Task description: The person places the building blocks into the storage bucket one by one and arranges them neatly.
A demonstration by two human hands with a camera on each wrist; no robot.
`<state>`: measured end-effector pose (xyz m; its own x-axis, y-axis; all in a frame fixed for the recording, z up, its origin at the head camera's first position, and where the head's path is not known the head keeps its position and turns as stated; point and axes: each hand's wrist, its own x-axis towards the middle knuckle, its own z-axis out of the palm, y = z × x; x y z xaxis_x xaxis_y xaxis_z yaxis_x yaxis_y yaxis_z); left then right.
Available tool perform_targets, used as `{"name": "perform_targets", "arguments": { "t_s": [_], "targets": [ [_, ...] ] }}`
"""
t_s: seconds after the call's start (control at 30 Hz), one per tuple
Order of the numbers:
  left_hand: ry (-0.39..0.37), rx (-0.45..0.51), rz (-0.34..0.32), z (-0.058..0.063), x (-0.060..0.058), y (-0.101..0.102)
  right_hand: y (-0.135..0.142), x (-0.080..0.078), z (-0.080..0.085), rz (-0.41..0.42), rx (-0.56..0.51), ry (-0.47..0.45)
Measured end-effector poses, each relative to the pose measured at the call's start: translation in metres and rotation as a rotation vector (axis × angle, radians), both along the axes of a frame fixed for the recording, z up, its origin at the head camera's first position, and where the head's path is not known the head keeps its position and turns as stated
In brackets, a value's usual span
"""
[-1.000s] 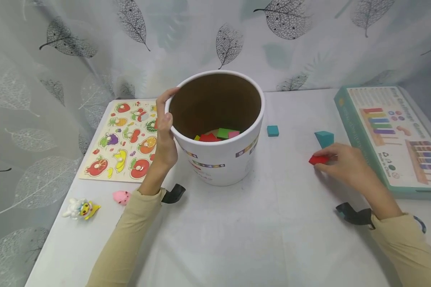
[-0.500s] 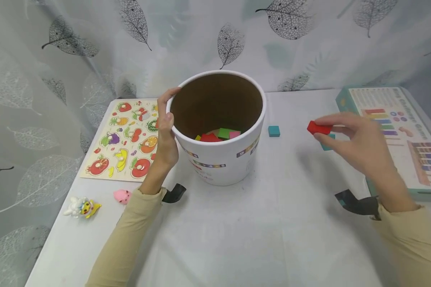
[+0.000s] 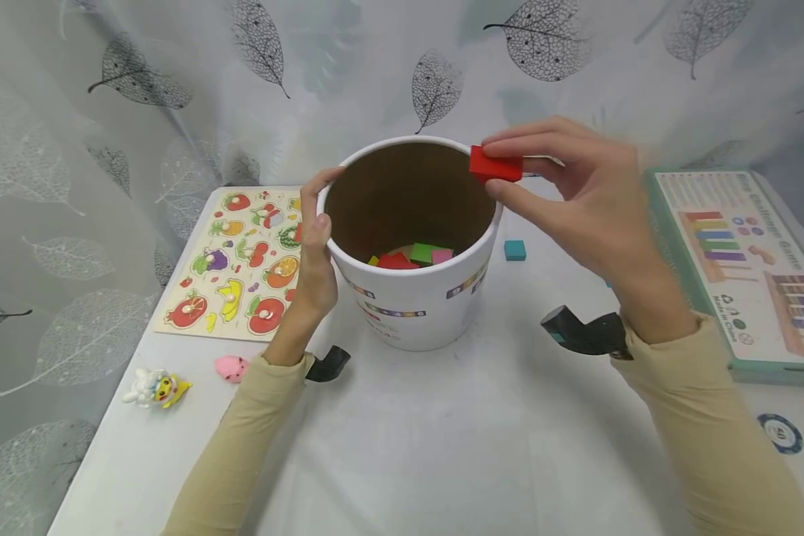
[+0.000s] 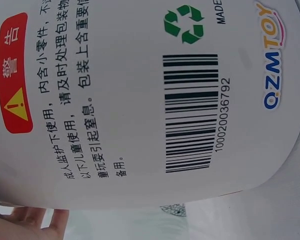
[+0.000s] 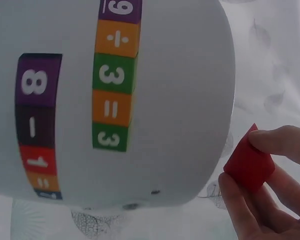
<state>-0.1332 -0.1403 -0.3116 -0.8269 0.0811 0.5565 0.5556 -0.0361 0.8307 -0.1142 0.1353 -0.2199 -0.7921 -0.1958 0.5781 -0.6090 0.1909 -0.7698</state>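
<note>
A white round bucket [image 3: 409, 298] with printed sums on its side stands on the table, its mouth tilted toward me. My left hand [image 3: 318, 260] grips its left rim, thumb outside and fingers at the edge. Inside the bucket lie several coloured blocks, among them a green block [image 3: 426, 253] and a red one. My right hand [image 3: 596, 193] pinches a red block [image 3: 496, 165] between thumb and fingers, at the right rim of the bucket in the head view. In the right wrist view the red block [image 5: 250, 162] appears beside the bucket's edge.
A teal block [image 3: 514, 250] lies right of the bucket; another teal piece is mostly hidden behind my right wrist. A fruit puzzle board [image 3: 231, 268] lies at the left, with a pink toy [image 3: 231, 368] and a small figurine [image 3: 157, 388] before it. A game box [image 3: 744, 268] lies at the right.
My right hand has lifted the red block off the table and carried it left and up to the bucket's right rim. The left hand keeps its grip on the bucket.
</note>
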Motion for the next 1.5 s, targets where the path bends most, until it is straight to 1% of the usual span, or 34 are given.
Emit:
{"name": "perform_targets", "arguments": {
  "t_s": [0.13, 0.27, 0.37, 0.5, 0.63, 0.7, 0.8, 0.87, 0.93, 1.03, 1.1, 1.17, 1.27, 1.3, 1.33, 1.37, 1.4, 1.5],
  "targets": [
    [-0.006, -0.007, 0.0, 0.0, 0.001, 0.0, -0.014, -0.004, 0.002, 0.085, -0.053, -0.007],
    [-0.008, -0.015, -0.003, 0.0, 0.001, 0.001, -0.02, -0.005, 0.001, 0.122, -0.057, 0.0],
    [-0.008, -0.015, -0.001, 0.0, 0.0, 0.001, -0.022, -0.005, 0.001, 0.121, -0.033, 0.015],
    [-0.008, -0.016, 0.007, 0.0, 0.0, 0.0, -0.025, -0.007, 0.001, 0.132, -0.026, 0.015],
    [-0.005, -0.02, 0.009, 0.0, 0.001, 0.0, -0.026, -0.008, 0.0, 0.168, -0.068, -0.003],
    [-0.005, -0.022, 0.009, -0.001, 0.001, 0.0, -0.025, -0.008, -0.001, 0.18, -0.081, 0.01],
    [-0.003, -0.025, 0.005, -0.001, 0.001, 0.0, -0.021, -0.008, -0.001, 0.162, -0.086, 0.017],
    [-0.001, -0.026, 0.003, -0.001, 0.001, 0.0, -0.015, -0.008, 0.001, 0.148, -0.091, 0.042],
    [0.001, -0.027, 0.004, -0.001, 0.001, 0.0, -0.008, -0.007, 0.004, 0.122, -0.106, 0.055],
    [-0.001, -0.029, 0.009, -0.001, 0.001, -0.001, 0.008, -0.005, 0.008, 0.051, -0.094, 0.089],
    [-0.003, -0.03, 0.011, -0.001, 0.001, -0.001, 0.019, -0.003, 0.009, -0.003, -0.126, 0.041],
    [-0.005, -0.032, 0.012, -0.001, 0.001, -0.001, 0.032, -0.003, 0.008, -0.043, -0.191, -0.029],
    [-0.011, -0.034, 0.01, -0.001, 0.002, -0.001, 0.054, -0.006, 0.0, -0.102, -0.308, -0.146],
    [-0.013, -0.034, 0.009, 0.0, 0.002, -0.001, 0.062, -0.008, -0.005, -0.144, -0.3, -0.189],
    [-0.016, -0.035, 0.008, 0.0, 0.002, -0.001, 0.07, -0.01, -0.011, -0.187, -0.273, -0.217],
    [-0.018, -0.033, 0.006, 0.0, 0.002, -0.001, 0.077, -0.012, -0.018, -0.236, -0.214, -0.247],
    [-0.02, -0.031, 0.005, 0.0, 0.002, -0.001, 0.085, -0.014, -0.027, -0.285, -0.143, -0.279],
    [-0.022, -0.029, 0.004, 0.001, 0.002, 0.0, 0.104, -0.018, -0.054, -0.432, 0.126, -0.351]
  ]
}}
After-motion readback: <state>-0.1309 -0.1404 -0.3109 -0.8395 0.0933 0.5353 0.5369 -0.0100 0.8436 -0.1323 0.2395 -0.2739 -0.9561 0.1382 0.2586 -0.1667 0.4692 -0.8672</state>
